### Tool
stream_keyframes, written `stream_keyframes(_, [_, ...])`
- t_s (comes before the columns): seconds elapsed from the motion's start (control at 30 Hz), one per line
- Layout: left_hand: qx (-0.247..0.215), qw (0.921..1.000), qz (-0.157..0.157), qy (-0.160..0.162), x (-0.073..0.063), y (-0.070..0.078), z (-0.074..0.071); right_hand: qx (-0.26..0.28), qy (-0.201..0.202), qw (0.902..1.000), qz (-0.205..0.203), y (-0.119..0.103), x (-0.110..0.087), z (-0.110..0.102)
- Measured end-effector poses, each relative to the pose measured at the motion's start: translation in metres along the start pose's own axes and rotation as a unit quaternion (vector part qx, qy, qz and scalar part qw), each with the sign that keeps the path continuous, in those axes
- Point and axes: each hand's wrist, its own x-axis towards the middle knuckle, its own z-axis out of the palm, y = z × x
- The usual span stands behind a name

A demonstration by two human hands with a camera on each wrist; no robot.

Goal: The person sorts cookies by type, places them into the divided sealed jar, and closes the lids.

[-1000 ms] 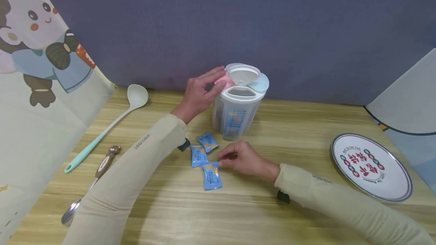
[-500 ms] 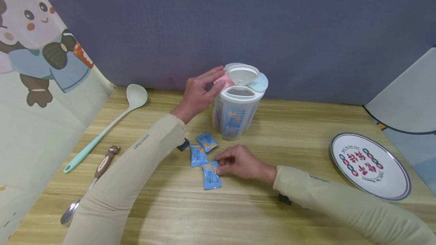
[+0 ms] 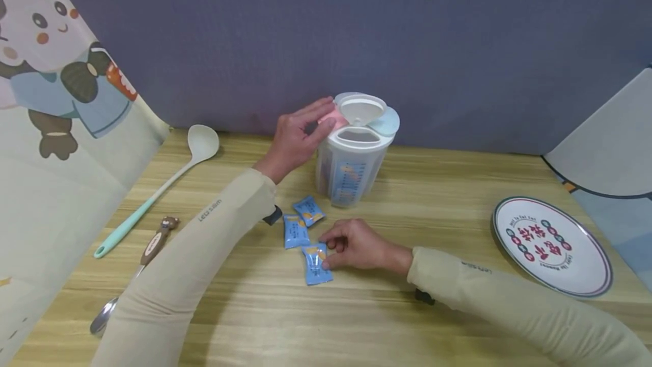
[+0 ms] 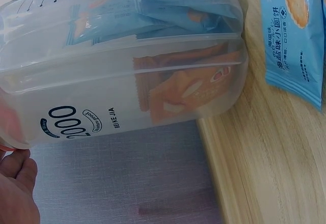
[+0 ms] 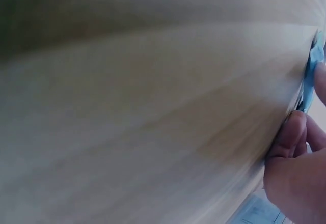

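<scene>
My left hand (image 3: 300, 137) grips the lidded top of a clear storage container (image 3: 351, 171) at its pink flap (image 3: 333, 120), thumb in front and fingers behind. A white flap (image 3: 363, 109) on top stands raised beside an opening. Blue and orange packets (image 4: 188, 89) show through the container's wall in the left wrist view. In front of it, my right hand (image 3: 359, 245) pinches the right edge of the nearest blue biscuit packet (image 3: 317, 271) between thumb and fingers, low over the table. Two more blue biscuit packets (image 3: 295, 232) (image 3: 308, 211) lie just behind it.
A ladle (image 3: 168, 183) with a mint handle lies at the left, near a metal spoon (image 3: 153, 248) with a brown bear handle, partly hidden by the left sleeve. At the right is a white plate (image 3: 575, 265) with red lettering. A dark blue panel (image 3: 458, 61) stands behind.
My right hand has shifted slightly from beside the nearest packet onto its edge, thumb now lower and overlapping it. My left hand keeps its place on the container.
</scene>
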Motion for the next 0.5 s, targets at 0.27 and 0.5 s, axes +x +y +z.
stream_keyframes(0.27, [-0.007, 1.0000, -0.003, 0.001, 0.000, 0.002, -0.002, 0.037, -0.008, 0.9992, 0.011, -0.001, -0.002, -0.005])
stream_keyframes(0.5, [-0.012, 0.9999, -0.002, 0.000, 0.000, 0.003, -0.002, 0.071, 0.015, 0.9973, 0.003, 0.001, -0.008, -0.011])
